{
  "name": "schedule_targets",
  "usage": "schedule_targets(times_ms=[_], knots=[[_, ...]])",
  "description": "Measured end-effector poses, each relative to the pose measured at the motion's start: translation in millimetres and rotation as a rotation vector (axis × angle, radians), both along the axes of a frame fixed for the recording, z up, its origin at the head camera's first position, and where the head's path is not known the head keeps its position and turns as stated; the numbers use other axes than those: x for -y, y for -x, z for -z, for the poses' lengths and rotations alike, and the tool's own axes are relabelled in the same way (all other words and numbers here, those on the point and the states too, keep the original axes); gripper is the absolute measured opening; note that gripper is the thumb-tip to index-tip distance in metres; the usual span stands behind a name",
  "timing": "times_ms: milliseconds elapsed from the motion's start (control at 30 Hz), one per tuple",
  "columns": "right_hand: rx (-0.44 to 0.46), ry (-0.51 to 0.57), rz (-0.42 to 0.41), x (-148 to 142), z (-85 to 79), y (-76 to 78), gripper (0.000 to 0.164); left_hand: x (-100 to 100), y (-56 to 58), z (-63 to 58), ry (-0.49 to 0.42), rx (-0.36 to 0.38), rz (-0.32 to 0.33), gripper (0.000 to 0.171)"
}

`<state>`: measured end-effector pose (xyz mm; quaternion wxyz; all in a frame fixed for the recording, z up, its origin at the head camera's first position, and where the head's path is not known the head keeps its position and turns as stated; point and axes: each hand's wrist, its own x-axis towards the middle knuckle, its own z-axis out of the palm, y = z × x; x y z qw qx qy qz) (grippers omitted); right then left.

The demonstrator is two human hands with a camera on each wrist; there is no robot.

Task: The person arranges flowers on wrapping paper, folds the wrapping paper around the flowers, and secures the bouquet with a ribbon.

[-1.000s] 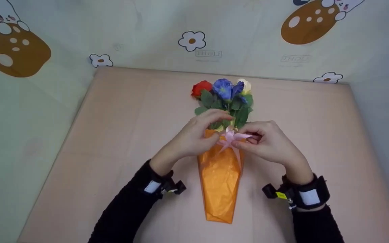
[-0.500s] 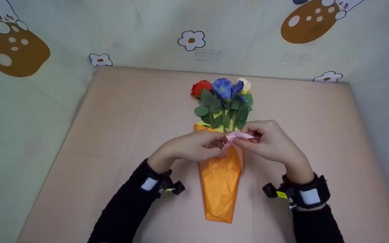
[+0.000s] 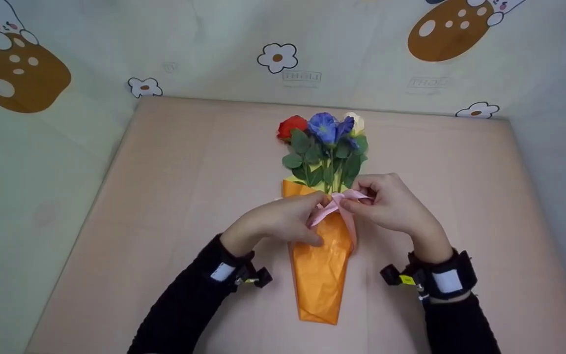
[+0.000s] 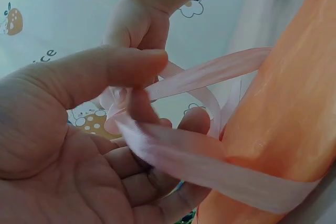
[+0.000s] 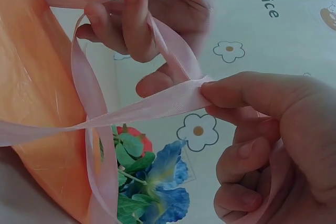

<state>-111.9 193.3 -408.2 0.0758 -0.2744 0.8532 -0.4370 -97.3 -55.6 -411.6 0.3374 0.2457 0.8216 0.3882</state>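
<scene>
A bouquet wrapped in orange paper [image 3: 320,280] lies on the table. Pink ribbon [image 3: 348,219] goes around its upper part, with loose loops at the front. My right hand [image 3: 393,204] pinches the ribbon between thumb and forefinger; more ribbon runs through its curled fingers in the right wrist view. My left hand [image 3: 285,219] is at the wrapper's left side, its thumb spread from the fingers. In the left wrist view, a ribbon strand [image 4: 220,174] passes across the left fingers [image 4: 194,121], and the thumb pinches nothing. The ribbon's crossing is partly hidden by fingers.
Above the wrapper's mouth stick out a red rose [image 3: 292,128], a blue flower [image 3: 322,128], a cream flower [image 3: 357,123] and green leaves. The pinkish tabletop [image 3: 180,162] ends at a wall sheet [image 3: 214,49] printed with fruit and flowers.
My left hand has come down from the leaves to the ribbon, then its thumb has parted from the fingers. The right hand keeps its pinch on the ribbon, nearly still.
</scene>
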Motion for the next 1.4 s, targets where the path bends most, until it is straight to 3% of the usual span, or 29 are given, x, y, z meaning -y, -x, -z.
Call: schedule_targets(times_ms=[167, 300, 467, 533, 633, 767, 900, 1033, 1167, 1267, 1400], knots=[[0.005, -0.010, -0.014, 2.0, 1.2, 0.5, 0.031, -1.9, -1.8, 0.3, 0.036, -0.113, -0.004, 0.061], [0.027, 0.012, -0.019, 2.3, 1.0, 0.5, 0.032, 2.1, -0.7, -2.5, 0.064, -0.198, -0.042, 0.054], [0.053, 0.046, -0.022, 2.2, -1.3, 0.0, 0.031, 3.4, -1.4, -5.2, 0.134, -0.256, -0.046, 0.029], [0.050, 0.050, -0.022, 2.2, -2.0, 0.1, 0.031, 2.4, -1.4, -4.4, 0.134, -0.244, -0.018, 0.018], [0.040, 0.049, -0.024, 2.3, -2.4, 0.5, 0.031, 1.7, 0.5, -1.9, 0.102, -0.170, 0.019, 0.016], [0.037, 0.033, -0.027, 2.3, -0.7, 2.0, 0.032, 3.3, 3.0, 0.4, 0.097, -0.037, 0.015, 0.027], [0.037, 0.008, -0.025, 2.2, 0.3, 2.4, 0.033, 2.6, 2.9, 2.2, 0.161, -0.018, 0.006, 0.042], [0.040, -0.010, -0.016, 1.6, 1.4, 2.4, 0.033, 0.8, 0.3, 1.3, 0.228, -0.093, 0.066, 0.044], [0.052, -0.029, -0.012, 0.3, 2.5, 2.0, 0.032, 4.0, -2.9, -3.2, 0.245, -0.218, 0.140, 0.031], [0.047, -0.043, -0.008, -1.0, 3.2, 2.4, 0.032, 9.8, -3.7, -8.5, 0.263, -0.283, 0.122, 0.021], [0.048, -0.053, -0.012, -3.0, 2.6, 2.7, 0.029, 21.0, -0.1, -15.7, 0.295, -0.332, 0.039, 0.014]])
